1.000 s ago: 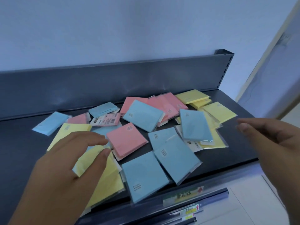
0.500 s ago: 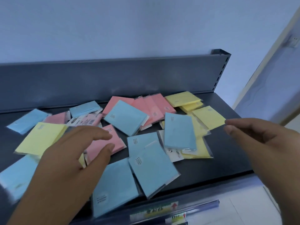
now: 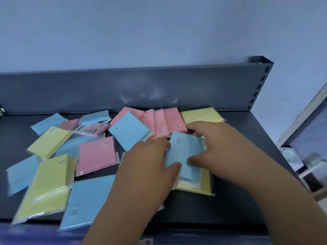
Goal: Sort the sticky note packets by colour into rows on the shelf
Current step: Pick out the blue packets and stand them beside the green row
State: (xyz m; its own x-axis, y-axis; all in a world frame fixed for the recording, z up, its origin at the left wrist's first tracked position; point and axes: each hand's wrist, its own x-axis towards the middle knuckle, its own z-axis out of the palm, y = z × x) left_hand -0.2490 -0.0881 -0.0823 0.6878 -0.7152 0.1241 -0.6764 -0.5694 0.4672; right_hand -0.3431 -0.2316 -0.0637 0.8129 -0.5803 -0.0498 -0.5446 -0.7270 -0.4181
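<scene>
- Hands meet over one blue packet [image 3: 184, 152] on the right-middle part of the dark shelf [image 3: 247, 174].
- Left hand [image 3: 150, 167] grips the packet's left edge. The thumb lies across its near-left corner and the other fingers curl together at the far-left corner.
- Right hand [image 3: 217, 149] grips the right side. The thumb presses on the packet's face and the other fingers curl together past its far edge.
- This packet is an upright rectangle. Its long axis runs front to back, leaning a little to the right toward the front, and its small printed mark sits at the far-left corner.
- It rests on a yellow stack [image 3: 203, 186], which shows below and to the right of it.
- Just behind the hands, pink packets [image 3: 173, 121] overlap in a fan against the shelf's back panel [image 3: 159, 89], with a yellow back packet [image 3: 201, 115] to their right.
- Left of the hands a tilted blue middle packet [image 3: 130, 132] overlaps the pink fan, and a pink single packet [image 3: 97, 154] lies in front of it.
- Along the front edge lie a long yellow front packet [image 3: 47, 186] and a blue front packet [image 3: 88, 200], both overhanging the lip.
- More blue, pink and yellow packets lie scattered at far left, unsorted; motion blur hides the fine print.
</scene>
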